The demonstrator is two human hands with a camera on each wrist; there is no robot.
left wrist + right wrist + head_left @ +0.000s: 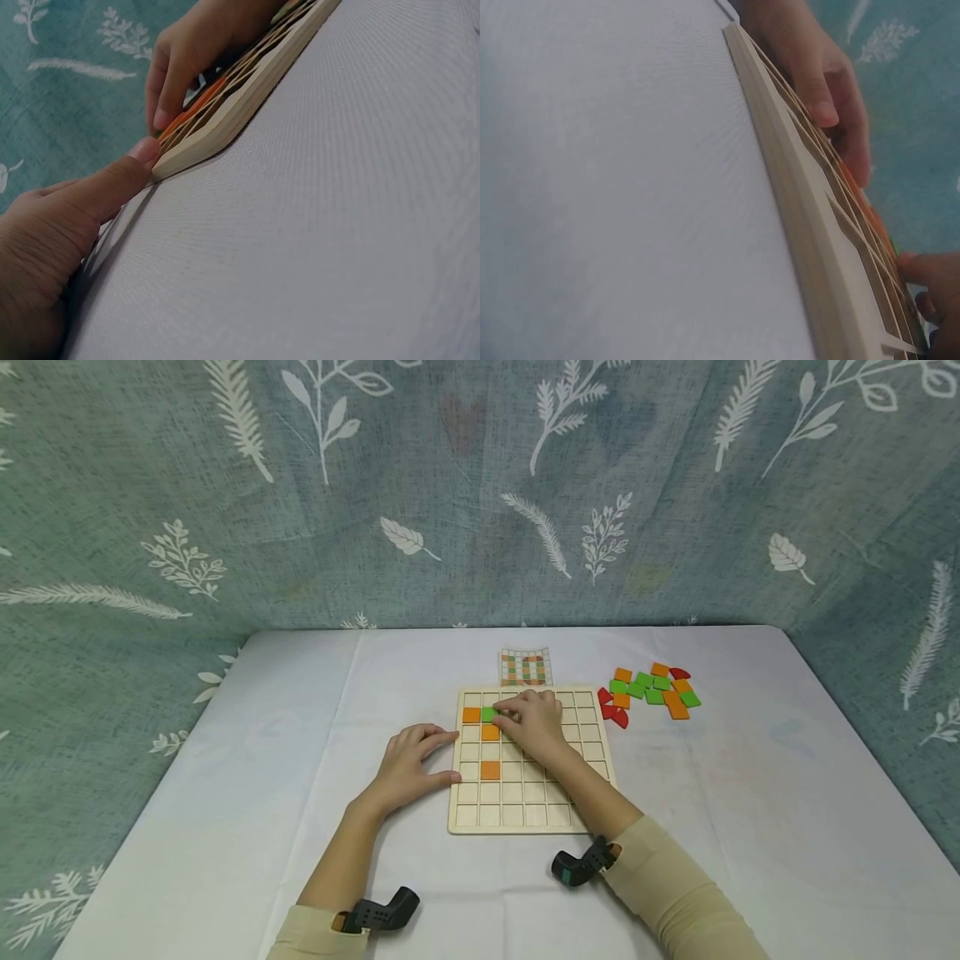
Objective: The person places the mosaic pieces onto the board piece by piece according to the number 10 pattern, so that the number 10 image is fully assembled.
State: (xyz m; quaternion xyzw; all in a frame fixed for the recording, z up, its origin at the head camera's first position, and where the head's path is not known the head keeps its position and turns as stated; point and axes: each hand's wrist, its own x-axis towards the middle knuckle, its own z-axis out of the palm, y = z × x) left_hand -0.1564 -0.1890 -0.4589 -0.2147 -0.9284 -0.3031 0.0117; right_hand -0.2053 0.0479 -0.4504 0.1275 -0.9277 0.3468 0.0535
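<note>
A pale wooden grid board (532, 814) lies flat on the white table. My left hand (408, 767) rests at its left edge, with thumb and index fingertip touching the rim and the fingers relaxed. Over the upper left cells, my right hand (536, 727) pinches a green square tile (488, 714) between thumb and index finger; the tile's right side is partly covered. Orange square tiles sit in the grid: one orange tile (471, 715) left of the green one, another orange tile (491, 733) below it, and a third orange tile (490, 770) lower down.
Behind the board lies a small pattern card (526, 668) with coloured squares. To the right of the board, loose green tiles (655, 697), orange tiles (677, 706) and red curved pieces (619, 718) are scattered. A leaf-patterned cloth (480, 560) hangs behind the table.
</note>
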